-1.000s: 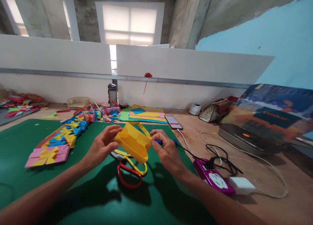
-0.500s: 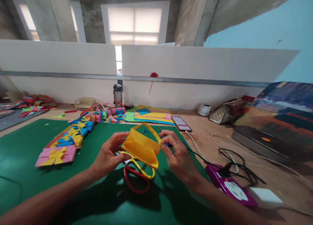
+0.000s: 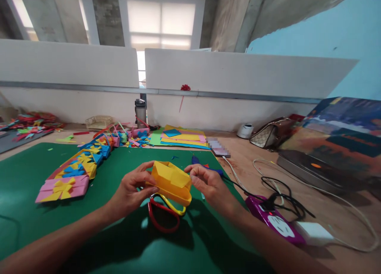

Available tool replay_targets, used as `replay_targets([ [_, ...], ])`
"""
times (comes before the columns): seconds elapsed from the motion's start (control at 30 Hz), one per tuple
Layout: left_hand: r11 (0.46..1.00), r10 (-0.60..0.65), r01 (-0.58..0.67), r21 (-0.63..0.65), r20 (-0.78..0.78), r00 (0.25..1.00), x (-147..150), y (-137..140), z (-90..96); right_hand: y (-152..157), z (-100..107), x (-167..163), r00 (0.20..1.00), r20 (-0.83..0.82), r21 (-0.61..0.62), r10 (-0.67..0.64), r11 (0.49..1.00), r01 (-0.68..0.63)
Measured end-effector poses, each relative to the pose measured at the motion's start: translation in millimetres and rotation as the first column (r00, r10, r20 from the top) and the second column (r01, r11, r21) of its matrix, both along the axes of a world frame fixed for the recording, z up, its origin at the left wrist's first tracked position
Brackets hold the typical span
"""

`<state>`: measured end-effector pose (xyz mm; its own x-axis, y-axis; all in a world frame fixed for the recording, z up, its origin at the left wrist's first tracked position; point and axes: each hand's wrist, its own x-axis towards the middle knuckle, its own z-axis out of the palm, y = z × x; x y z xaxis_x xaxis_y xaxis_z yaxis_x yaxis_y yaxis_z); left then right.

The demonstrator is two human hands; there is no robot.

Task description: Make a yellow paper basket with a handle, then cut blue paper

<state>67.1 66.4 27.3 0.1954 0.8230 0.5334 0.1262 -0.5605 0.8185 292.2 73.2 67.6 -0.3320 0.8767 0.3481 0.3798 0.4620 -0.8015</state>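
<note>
A small yellow folded-paper bag [image 3: 171,181] is held tilted above the green mat [image 3: 116,230]. My left hand [image 3: 132,190] pinches its left end between thumb and fingers. At its upper right edge, my right hand [image 3: 208,184] has thumb and fingers closed on the paper; the exact contact is partly hidden. Underneath the bag lie scissors [image 3: 163,218] with one red and one yellow handle loop, their blades mostly covered. Just beyond my right hand rests a blue tool [image 3: 208,169] with a black cord, partly hidden by the fingers.
Finished paper bags with bows [image 3: 64,186] line the left of the mat. Coloured paper sheets [image 3: 184,137], a bottle [image 3: 140,113] and a phone [image 3: 218,147] are at the back. To the right are a purple power strip [image 3: 274,218], tangled cables [image 3: 285,194] and a dark case [image 3: 312,171].
The yellow bag has been turned, so its raised handle strip no longer shows. My right hand has shifted slightly left and up against it. The view has moved a little.
</note>
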Motion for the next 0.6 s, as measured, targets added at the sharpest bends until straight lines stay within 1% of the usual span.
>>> replay_targets([
  [0.13,1.000,0.005,-0.003,0.019,-0.091,0.996,2,1,0.1,-5,3,-1,0.998,-0.051,-0.151,0.030,0.988,-0.037],
  [0.2,1.000,0.004,-0.003,0.014,-0.104,0.995,3,0,-0.3,-7,5,-2,0.998,-0.054,-0.175,0.041,0.983,-0.050],
  [0.27,0.999,0.030,-0.027,0.026,-0.120,0.992,4,-1,0.1,-9,6,-3,0.999,-0.031,-0.135,0.032,0.990,-0.036],
  [0.37,0.997,0.064,-0.058,0.047,-0.142,0.988,4,-1,2.2,-11,7,-4,0.999,0.047,-0.029,-0.001,1.000,0.002],
  [0.47,0.999,0.046,-0.046,0.003,-0.132,0.990,4,0,3.5,-12,10,-3,0.992,0.127,0.061,0.005,0.998,-0.012],
  [0.53,0.999,0.033,-0.038,-0.038,-0.131,0.991,3,0,3.3,-11,12,-2,0.987,0.156,0.088,0.031,0.995,-0.045],
  [0.6,0.998,0.021,-0.031,-0.059,-0.158,0.987,3,0,2.8,-10,13,-1,0.984,0.167,0.083,0.058,0.994,-0.072],
])
